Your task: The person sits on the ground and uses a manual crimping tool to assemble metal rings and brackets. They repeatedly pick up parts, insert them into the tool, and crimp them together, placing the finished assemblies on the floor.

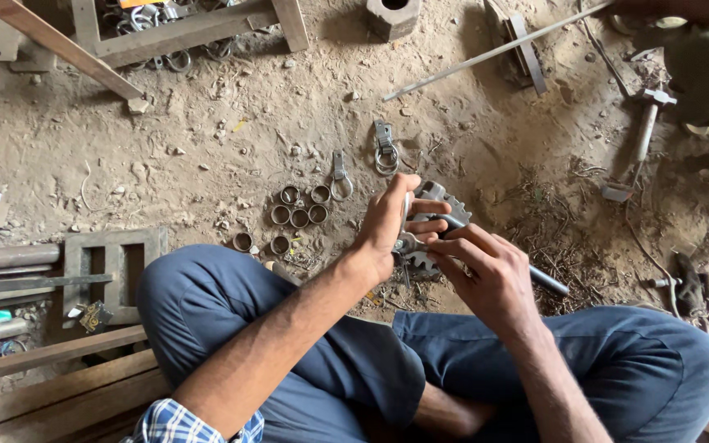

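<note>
At the centre of the frame, the left hand [387, 226] grips a metal clamp piece [408, 238]; the right hand [486, 275] holds a dark tool [547, 280] against it, above a toothed gear [432, 197].

The floor [231, 107] is bare dirt, dusty and brown, with small stones and bits of dry grass. Soft daylight falls on it, with no hard shadows. Far up and to the left of the hands stands a wooden frame [198, 29]. Down to the left lie wooden planks [51, 385] and metal pipes [6, 258]. Up and to the right lies a long thin metal rod [494, 51], and farther right a hammer [638, 148] rests on the dirt.
</note>
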